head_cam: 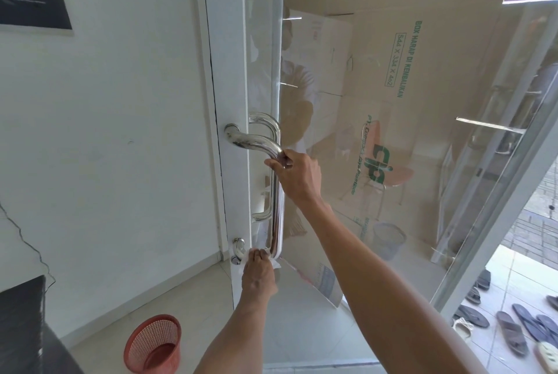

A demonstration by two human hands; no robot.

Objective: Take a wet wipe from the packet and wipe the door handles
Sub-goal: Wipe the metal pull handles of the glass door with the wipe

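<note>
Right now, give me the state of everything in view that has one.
door handle, held near its upper bend by the right grip.
wet wipe, bunched against the handle's lower end.
left grip, holding the wet wipe.
right grip, curled round the door handle.
red basket, upright on the floor.

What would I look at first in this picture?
Probably the shiny metal door handle in the middle, fixed to the white-framed door. The right hand grips the handle near its top bend, and the left hand holds a white wipe at its bottom end. After that, the red basket on the floor at the lower left catches the eye.
</note>
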